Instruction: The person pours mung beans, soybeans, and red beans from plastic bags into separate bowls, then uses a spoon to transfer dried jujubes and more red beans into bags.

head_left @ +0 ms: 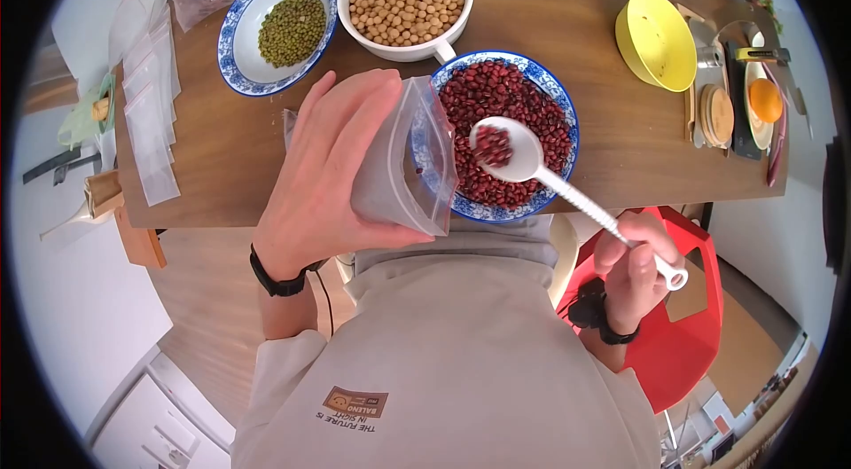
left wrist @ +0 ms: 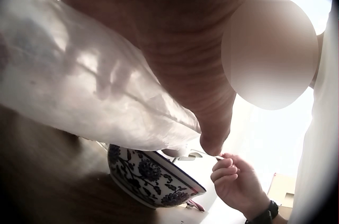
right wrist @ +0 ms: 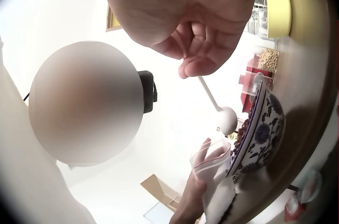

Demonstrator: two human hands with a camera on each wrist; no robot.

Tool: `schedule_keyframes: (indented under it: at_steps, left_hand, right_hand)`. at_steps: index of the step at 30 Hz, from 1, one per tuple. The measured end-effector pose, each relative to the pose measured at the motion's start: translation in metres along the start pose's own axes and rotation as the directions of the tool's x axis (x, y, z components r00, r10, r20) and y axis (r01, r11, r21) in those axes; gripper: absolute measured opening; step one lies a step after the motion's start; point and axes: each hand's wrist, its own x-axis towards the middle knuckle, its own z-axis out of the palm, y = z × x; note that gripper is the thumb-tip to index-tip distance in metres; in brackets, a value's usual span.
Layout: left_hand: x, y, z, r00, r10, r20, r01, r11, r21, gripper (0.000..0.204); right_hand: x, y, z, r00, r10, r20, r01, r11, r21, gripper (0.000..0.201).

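In the head view the left hand (head_left: 332, 172) grips a clear plastic bag (head_left: 390, 176), its mouth spread beside the blue-and-white bowl of red beans (head_left: 505, 83). The right hand (head_left: 640, 269) pinches the handle of a white spoon (head_left: 523, 152), whose bowl carries some red beans above the larger heap. The left wrist view shows the bag (left wrist: 90, 81) along the left palm, with the patterned bowl (left wrist: 148, 176) beyond. From the right wrist, the spoon (right wrist: 226, 120) hangs over the edge of the bowl (right wrist: 262, 134), near the open bag (right wrist: 212, 163).
A white pot of chickpeas (head_left: 406, 3) and a bowl of green beans (head_left: 292, 30) stand at the table's far side. Flat bags (head_left: 151, 141) lie at the left. On the right are a yellow bowl (head_left: 656, 39), an orange (head_left: 764, 101) and a round wooden lid (head_left: 716, 114).
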Motion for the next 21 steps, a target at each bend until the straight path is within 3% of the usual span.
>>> schedule_keyframes:
  at_steps: [1, 4, 5, 6, 9, 14, 15, 16, 20, 21]
  left_hand:
    - [0.000, 0.000, 0.000, 1.000, 0.004, -0.001, -0.004, 1.000, 0.000, 0.120]
    - [-0.001, -0.002, 0.001, 1.000, 0.019, -0.008, -0.019, 1.000, -0.008, 0.120]
    - [-0.001, -0.002, 0.001, 1.000, 0.020, -0.008, -0.020, 1.000, -0.008, 0.120]
    - [-0.001, -0.002, 0.001, 1.000, 0.019, -0.008, -0.019, 1.000, -0.008, 0.120]
    - [-0.001, -0.002, 0.001, 1.000, 0.022, -0.014, -0.022, 1.000, -0.006, 0.120]
    - [-0.004, -0.005, 0.002, 0.999, 0.022, -0.026, -0.023, 1.000, -0.018, 0.119]
    - [-0.004, -0.007, 0.003, 0.999, 0.020, -0.028, -0.020, 1.000, -0.008, 0.125]
    - [-0.006, -0.008, 0.002, 0.999, 0.017, -0.028, -0.016, 1.000, 0.004, 0.131]
    - [-0.011, -0.009, -0.014, 0.997, -0.079, 0.015, 0.078, 0.997, 0.017, 0.131]
    - [-0.014, -0.012, -0.018, 0.996, -0.084, -0.015, 0.083, 0.995, -0.060, 0.131]
  right_hand:
    - [0.001, -0.002, 0.006, 1.000, -0.001, -0.002, 0.001, 1.000, 0.000, 0.033]
    - [0.009, -0.001, 0.021, 0.959, -0.137, 0.247, 0.137, 0.990, 0.015, 0.021]
    - [0.013, 0.000, 0.025, 0.917, -0.190, 0.350, 0.202, 0.979, 0.002, 0.022]
    - [0.016, -0.006, 0.030, 0.886, -0.182, 0.426, 0.217, 0.976, -0.034, 0.039]
    - [0.017, -0.007, 0.038, 0.841, -0.229, 0.491, 0.314, 0.944, -0.099, 0.045]
    - [0.020, -0.004, 0.016, 0.844, -0.279, 0.458, 0.327, 0.945, -0.025, 0.047]
    - [0.017, -0.005, 0.010, 0.865, -0.249, 0.435, 0.281, 0.960, -0.010, 0.022]
    - [0.015, -0.004, 0.004, 0.885, -0.217, 0.412, 0.234, 0.972, 0.010, 0.014]
    - [0.016, 0.001, -0.004, 0.896, -0.258, 0.360, 0.232, 0.966, 0.116, 0.023]
    - [0.015, 0.004, -0.001, 0.922, -0.294, 0.252, 0.277, 0.955, 0.103, 0.022]
